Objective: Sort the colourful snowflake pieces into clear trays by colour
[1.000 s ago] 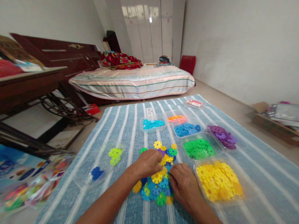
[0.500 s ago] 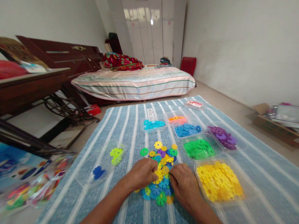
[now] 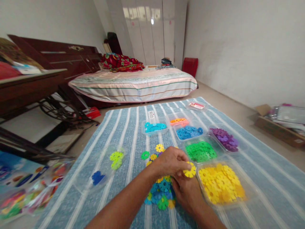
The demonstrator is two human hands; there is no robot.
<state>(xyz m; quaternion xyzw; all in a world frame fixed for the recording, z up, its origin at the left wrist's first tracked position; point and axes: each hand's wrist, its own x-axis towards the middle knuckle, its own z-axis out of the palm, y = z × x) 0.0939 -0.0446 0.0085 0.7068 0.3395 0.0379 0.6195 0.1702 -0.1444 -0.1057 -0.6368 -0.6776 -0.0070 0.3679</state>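
Note:
My left hand point(image 3: 172, 161) is closed on a yellow snowflake disc point(image 3: 190, 170), pinched at the fingertips near the yellow container's left edge. It crosses above my right hand point(image 3: 187, 190), whose curled fingers are mostly hidden behind it at the right side of the mixed pile. That pile of snowflake discs point(image 3: 162, 187) in blue, green and yellow lies on the cloth, partly covered by my left forearm. To the right stands a clear container of yellow discs point(image 3: 221, 183). Beyond it is a container of green discs point(image 3: 200, 151).
Clear containers hold purple point(image 3: 223, 139), blue point(image 3: 189, 132), orange point(image 3: 179, 121) and turquoise discs point(image 3: 155, 127). At left, a clear tray holds lime discs point(image 3: 116, 159) and dark blue discs point(image 3: 97, 177). Striped cloth point(image 3: 114, 127) lies beneath everything; a bed point(image 3: 135, 86) stands behind.
My left hand has risen from the pile and moved right with a yellow snowflake disc, now over my right hand. The right hand stays near the pile's right side.

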